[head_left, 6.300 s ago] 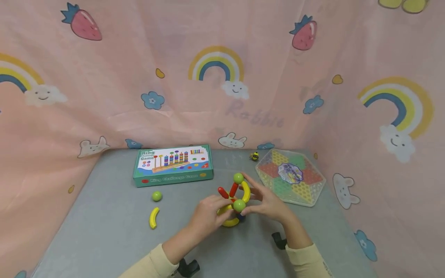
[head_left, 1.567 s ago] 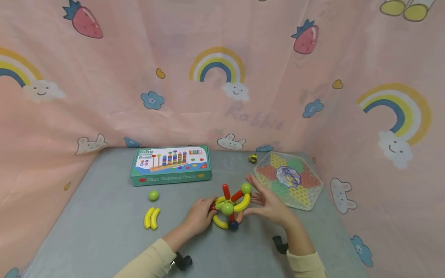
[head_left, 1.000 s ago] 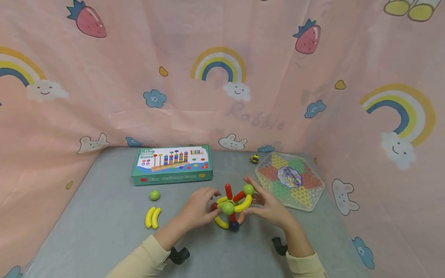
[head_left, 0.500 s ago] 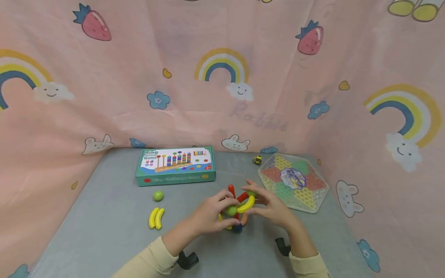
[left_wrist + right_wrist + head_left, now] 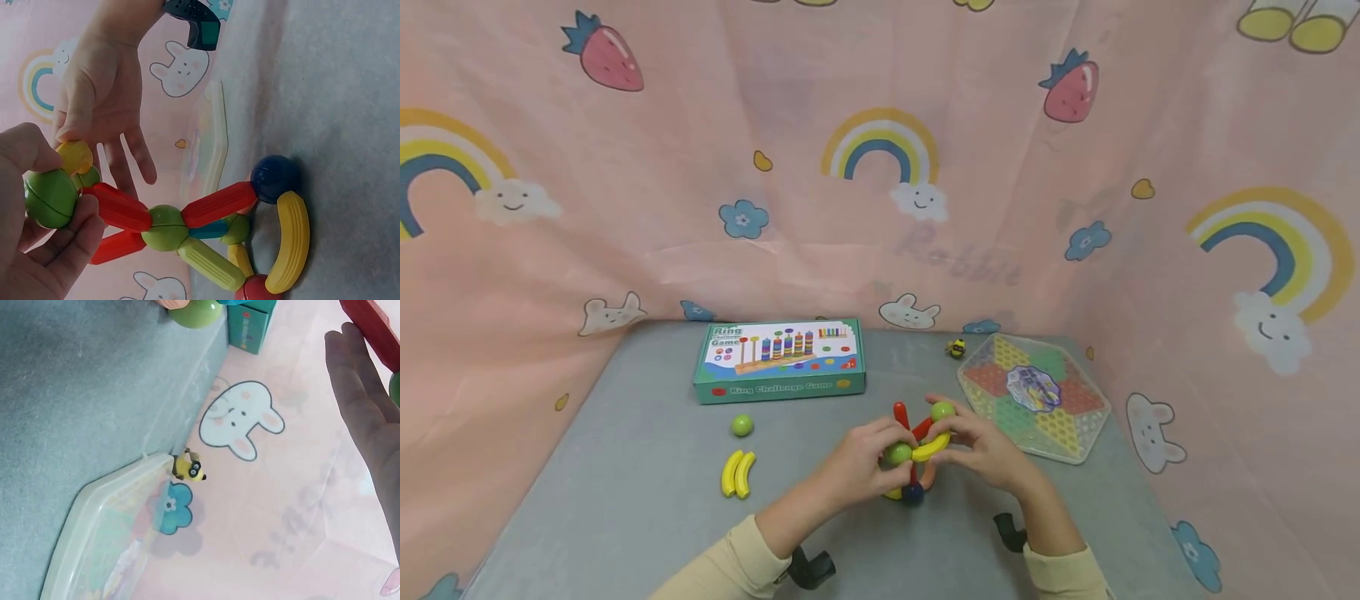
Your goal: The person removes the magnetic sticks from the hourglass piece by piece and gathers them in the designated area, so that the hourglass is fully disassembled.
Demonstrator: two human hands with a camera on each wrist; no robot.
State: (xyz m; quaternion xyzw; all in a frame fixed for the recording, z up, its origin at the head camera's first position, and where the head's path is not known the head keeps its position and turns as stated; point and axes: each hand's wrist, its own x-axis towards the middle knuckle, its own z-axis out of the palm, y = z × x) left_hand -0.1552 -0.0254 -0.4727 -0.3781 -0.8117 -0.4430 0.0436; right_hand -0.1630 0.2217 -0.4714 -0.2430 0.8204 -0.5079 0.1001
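A construction of magnetic balls and sticks stands at the table's middle. My left hand (image 5: 868,458) pinches a green ball (image 5: 51,199) at its upper part. My right hand (image 5: 985,450) pinches the yellow curved stick (image 5: 931,447) joined to that ball, thumb below and fingers above. Another green ball (image 5: 942,411) sits at the stick's far end. Lower down, red sticks (image 5: 219,204) meet a middle green ball (image 5: 164,228). A dark blue ball (image 5: 275,179), a yellow curved stick (image 5: 292,242) and a red ball (image 5: 258,288) form part of the base on the table.
Two loose yellow curved sticks (image 5: 743,475) and a loose green ball (image 5: 742,426) lie to the left. Behind stand a green game box (image 5: 778,387), a small bee-like toy (image 5: 956,348) and a hexagonal board in a clear case (image 5: 1033,396). A patterned pink cloth hangs behind.
A second yellow curved stick came to lie at the left after the first frame. My left hand has shifted from the red ball to the green ball; my right fingers have closed in on the yellow stick.
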